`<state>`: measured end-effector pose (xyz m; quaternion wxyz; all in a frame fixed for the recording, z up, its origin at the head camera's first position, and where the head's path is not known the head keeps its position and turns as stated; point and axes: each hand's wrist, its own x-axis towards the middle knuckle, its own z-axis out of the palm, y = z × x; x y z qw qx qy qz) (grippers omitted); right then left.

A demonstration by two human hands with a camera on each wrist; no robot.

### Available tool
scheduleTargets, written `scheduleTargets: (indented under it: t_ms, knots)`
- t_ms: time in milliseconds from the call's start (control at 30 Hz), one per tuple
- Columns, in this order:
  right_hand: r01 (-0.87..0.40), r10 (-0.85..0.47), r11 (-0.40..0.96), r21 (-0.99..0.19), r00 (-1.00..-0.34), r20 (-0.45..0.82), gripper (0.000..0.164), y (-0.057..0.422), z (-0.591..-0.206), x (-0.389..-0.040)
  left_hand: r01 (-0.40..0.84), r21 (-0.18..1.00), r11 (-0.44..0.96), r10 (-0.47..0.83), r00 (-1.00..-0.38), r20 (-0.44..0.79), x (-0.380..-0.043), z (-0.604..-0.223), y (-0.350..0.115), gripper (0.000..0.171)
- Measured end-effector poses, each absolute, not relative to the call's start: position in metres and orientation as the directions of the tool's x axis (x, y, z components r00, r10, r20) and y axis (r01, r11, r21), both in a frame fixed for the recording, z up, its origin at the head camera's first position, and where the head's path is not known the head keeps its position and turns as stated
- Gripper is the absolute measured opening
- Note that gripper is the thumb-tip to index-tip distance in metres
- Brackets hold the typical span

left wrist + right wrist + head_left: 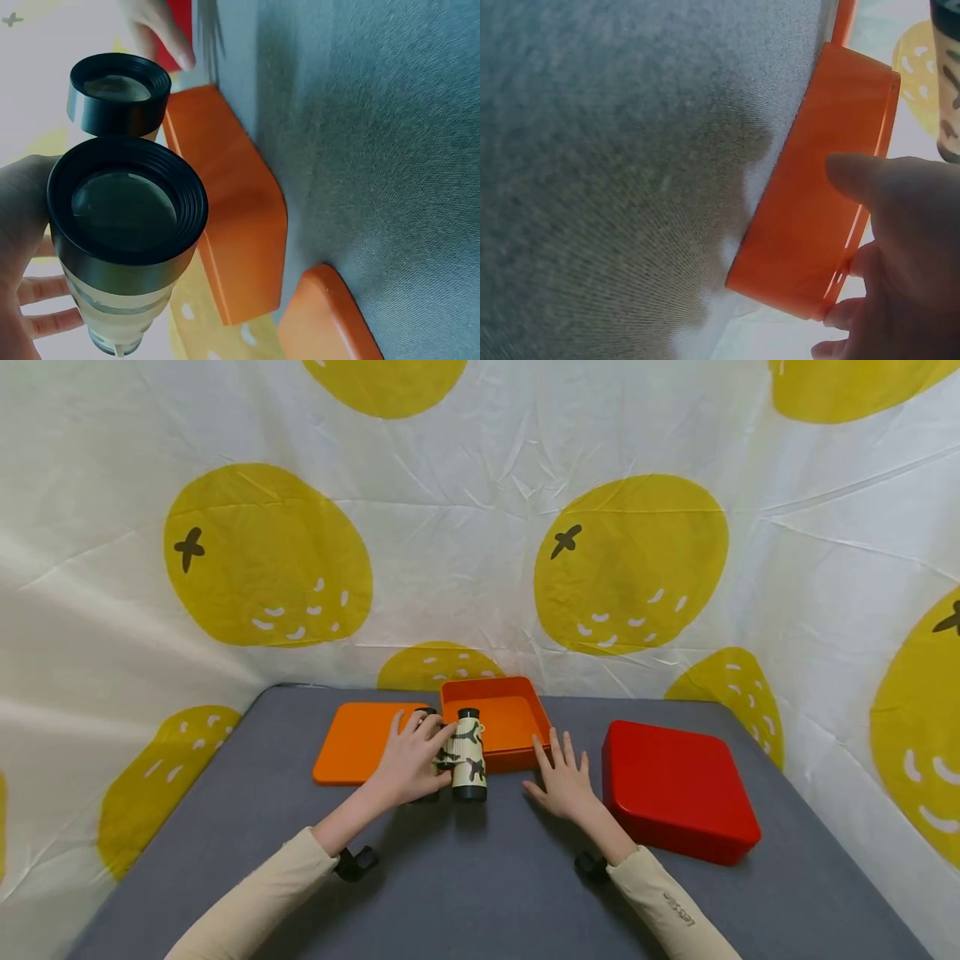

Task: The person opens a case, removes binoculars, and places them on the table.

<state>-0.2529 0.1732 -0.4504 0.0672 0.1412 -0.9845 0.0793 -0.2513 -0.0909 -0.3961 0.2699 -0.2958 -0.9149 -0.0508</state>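
My left hand [412, 758] grips a pair of camouflage-patterned binoculars [470, 756], held above the table in front of an open orange box [517, 759]. In the left wrist view the two black-rimmed lenses of the binoculars [124, 210] face the camera, with fingers curled behind the barrel. My right hand [564, 781] is spread beside the box's right front corner, fingers extended and holding nothing. The right wrist view shows the right hand [911, 225] close to the orange box wall [817, 172]; whether it touches is hard to tell.
An orange lid [363, 743] lies flat left of the box, partly behind the left hand. To the right stands a red case [675, 785]. The grey table [480, 893] ends at a white curtain [450, 568] with yellow fruit prints.
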Motion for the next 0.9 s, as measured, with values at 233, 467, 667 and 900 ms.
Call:
scheduleTargets:
  t_ms: [233,467,667,900]
  knots:
    - [-0.293,-0.274,0.947,-0.134,-0.951,0.144,0.076,0.174,-0.448,-0.252,0.581,-0.118,0.805,0.541,-0.637,0.55,-0.237,-0.392,-0.096,0.063]
    - [-0.306,-0.292,0.937,-0.171,-0.951,0.098,0.077,0.174,-0.442,-0.252,0.602,-0.186,0.776,0.592,-0.594,0.545,-0.219,-0.393,-0.104,0.064]
    - [-0.31,-0.297,0.935,-0.17,-0.95,0.097,0.077,0.177,-0.44,-0.251,0.616,-0.205,0.761,0.616,-0.585,0.527,-0.207,-0.397,-0.11,0.065]
    - [-0.317,-0.307,0.93,-0.186,-0.948,0.078,0.079,0.177,-0.438,-0.251,0.62,-0.226,0.751,0.635,-0.586,0.504,-0.198,-0.404,-0.118,0.071]
